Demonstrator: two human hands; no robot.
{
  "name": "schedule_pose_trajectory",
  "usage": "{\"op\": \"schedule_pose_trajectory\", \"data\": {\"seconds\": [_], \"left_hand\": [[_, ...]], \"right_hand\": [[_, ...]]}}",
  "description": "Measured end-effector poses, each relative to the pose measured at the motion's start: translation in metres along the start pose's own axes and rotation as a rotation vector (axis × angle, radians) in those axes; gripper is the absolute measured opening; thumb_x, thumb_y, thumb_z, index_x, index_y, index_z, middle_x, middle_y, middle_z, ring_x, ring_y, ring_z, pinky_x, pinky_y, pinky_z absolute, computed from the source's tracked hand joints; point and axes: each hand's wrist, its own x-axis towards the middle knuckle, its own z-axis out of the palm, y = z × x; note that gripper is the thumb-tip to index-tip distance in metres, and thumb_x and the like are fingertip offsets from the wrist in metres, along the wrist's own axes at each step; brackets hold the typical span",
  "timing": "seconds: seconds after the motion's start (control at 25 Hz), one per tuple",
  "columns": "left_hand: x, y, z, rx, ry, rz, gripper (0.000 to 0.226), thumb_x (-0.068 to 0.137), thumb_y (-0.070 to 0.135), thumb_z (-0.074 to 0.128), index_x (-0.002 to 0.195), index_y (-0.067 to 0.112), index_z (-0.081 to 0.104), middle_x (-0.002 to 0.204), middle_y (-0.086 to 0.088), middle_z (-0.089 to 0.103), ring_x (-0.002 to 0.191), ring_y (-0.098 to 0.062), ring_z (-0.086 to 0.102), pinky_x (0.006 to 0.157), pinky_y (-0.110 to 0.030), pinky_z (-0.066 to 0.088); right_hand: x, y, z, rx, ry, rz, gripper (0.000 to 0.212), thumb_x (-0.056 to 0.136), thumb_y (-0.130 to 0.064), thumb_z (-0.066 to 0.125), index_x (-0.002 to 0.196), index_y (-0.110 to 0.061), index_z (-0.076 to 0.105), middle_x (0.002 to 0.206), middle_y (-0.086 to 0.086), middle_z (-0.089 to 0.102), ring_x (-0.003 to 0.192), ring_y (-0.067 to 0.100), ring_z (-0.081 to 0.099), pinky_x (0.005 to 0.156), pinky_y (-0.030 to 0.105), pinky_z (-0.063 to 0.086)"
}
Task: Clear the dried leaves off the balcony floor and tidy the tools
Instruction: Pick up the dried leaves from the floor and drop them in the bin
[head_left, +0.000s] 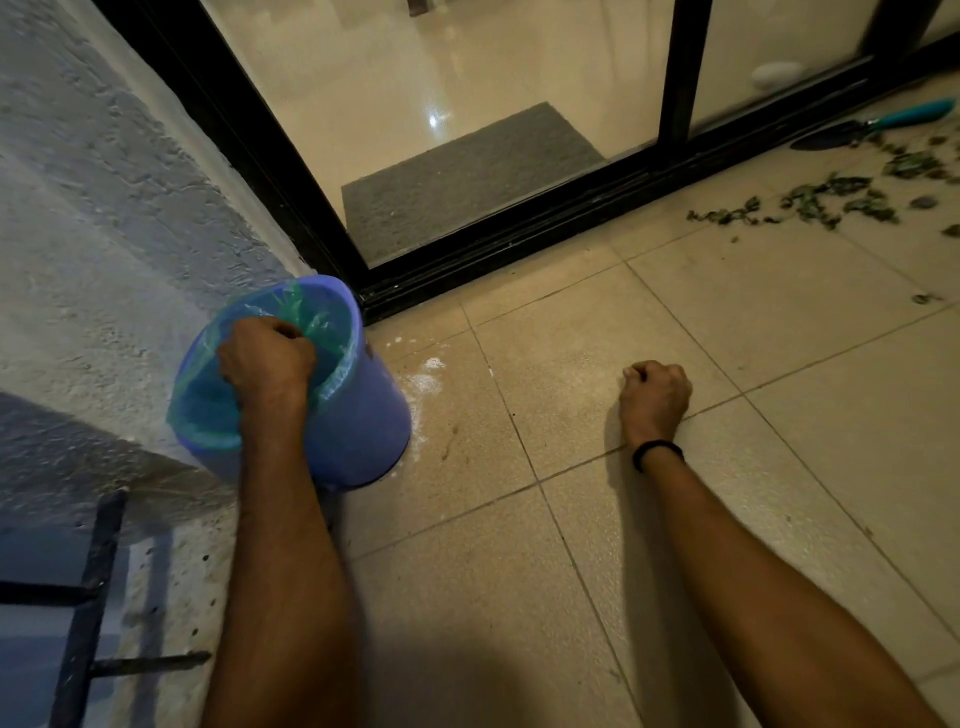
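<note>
A blue plastic bin (358, 415) with a green liner bag (208, 410) stands tilted in the corner by the wall. My left hand (267, 361) grips the bin's rim and liner from above. Over the bare tiles at centre right my right hand (655, 397) is curled into a fist; nothing shows in it, and a black band circles that wrist. Dried leaves (831, 200) lie scattered on the floor at the upper right. A garden trowel (878, 127) with a teal handle lies just beyond them, close to the door track.
A rough white wall (104, 234) runs along the left, with a black metal railing (88, 597) at the lower left. The black-framed sliding glass door (519, 228) crosses the top; a grey mat (467, 176) lies inside. White powder marks (426, 382) dot the tiles beside the bin.
</note>
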Motion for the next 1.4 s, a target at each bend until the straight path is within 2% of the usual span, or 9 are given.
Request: {"op": "schedule_pose_trajectory", "data": {"seconds": [0.12,0.28,0.52,0.88,1.0,1.12,1.2,1.28,1.4], "left_hand": [[-0.003,0.001,0.000,-0.021,-0.001,-0.008,0.023,0.089,0.010,0.065,0.109,0.006,0.076,0.113,-0.020,0.071,0.111,-0.043,0.061,0.099,-0.044,0.046],[-0.004,0.004,0.000,-0.018,-0.006,-0.005,0.022,0.089,0.010,0.065,0.109,0.006,0.075,0.114,-0.021,0.070,0.112,-0.043,0.060,0.099,-0.044,0.045],[-0.006,0.007,0.001,-0.019,-0.001,-0.014,0.024,0.091,0.011,0.063,0.111,0.007,0.074,0.114,-0.020,0.070,0.112,-0.042,0.059,0.098,-0.046,0.045],[-0.009,0.007,-0.003,-0.056,0.044,-0.011,0.024,0.090,0.009,0.061,0.109,0.006,0.075,0.113,-0.020,0.071,0.110,-0.042,0.061,0.097,-0.044,0.046],[-0.007,0.005,-0.007,-0.070,0.054,-0.031,0.027,0.089,0.009,0.059,0.109,0.008,0.076,0.115,-0.020,0.070,0.111,-0.043,0.060,0.099,-0.044,0.046],[-0.007,0.005,-0.011,-0.080,0.050,-0.065,0.034,0.088,0.009,0.056,0.118,0.011,0.073,0.124,-0.019,0.066,0.117,-0.042,0.058,0.103,-0.043,0.044],[-0.008,0.007,-0.013,-0.084,0.049,-0.087,0.039,0.089,0.009,0.057,0.126,0.011,0.068,0.131,-0.020,0.062,0.123,-0.042,0.055,0.105,-0.042,0.042],[-0.010,0.006,-0.014,-0.098,0.056,-0.109,0.040,0.090,0.010,0.057,0.129,0.011,0.065,0.132,-0.021,0.061,0.125,-0.041,0.054,0.105,-0.043,0.041],[-0.007,0.004,-0.013,-0.089,0.056,-0.129,0.042,0.092,0.013,0.058,0.133,0.010,0.061,0.135,-0.020,0.060,0.127,-0.041,0.053,0.107,-0.045,0.040]], "right_hand": [[-0.004,-0.013,0.004,0.015,-0.014,-0.015,0.015,0.095,-0.014,0.060,0.099,-0.004,0.071,0.107,0.018,0.057,0.109,0.034,0.050,0.092,0.037,0.043],[-0.009,-0.021,0.008,0.047,-0.023,-0.035,0.012,0.094,-0.014,0.062,0.096,-0.005,0.071,0.105,0.017,0.057,0.106,0.033,0.053,0.089,0.036,0.046],[-0.030,-0.042,0.020,0.096,-0.070,-0.042,0.012,0.094,-0.013,0.063,0.097,-0.006,0.072,0.106,0.013,0.058,0.107,0.028,0.053,0.083,0.022,0.037],[-0.072,-0.126,0.041,0.255,-0.125,-0.144,0.012,0.095,-0.019,0.064,0.100,-0.012,0.072,0.101,0.003,0.055,0.104,0.022,0.053,0.079,0.018,0.035],[-0.089,-0.153,0.044,0.307,-0.157,-0.210,0.012,0.095,-0.021,0.063,0.100,-0.014,0.071,0.100,0.001,0.055,0.101,0.019,0.053,0.070,0.007,0.031],[-0.107,-0.181,0.047,0.387,-0.233,-0.256,0.011,0.095,-0.022,0.063,0.100,-0.016,0.071,0.099,0.001,0.058,0.094,0.012,0.054,0.065,0.000,0.034],[-0.118,-0.203,0.046,0.429,-0.268,-0.335,0.011,0.094,-0.023,0.064,0.097,-0.017,0.072,0.094,0.000,0.064,0.087,0.009,0.055,0.068,0.003,0.036],[-0.127,-0.225,0.043,0.470,-0.309,-0.465,0.012,0.092,-0.022,0.065,0.096,-0.017,0.074,0.089,-0.001,0.070,0.084,0.010,0.061,0.072,0.017,0.046],[-0.137,-0.246,0.039,0.489,-0.466,-0.651,0.021,0.093,-0.016,0.064,0.111,-0.010,0.073,0.105,0.005,0.074,0.094,0.015,0.068,0.085,0.022,0.051]]}}
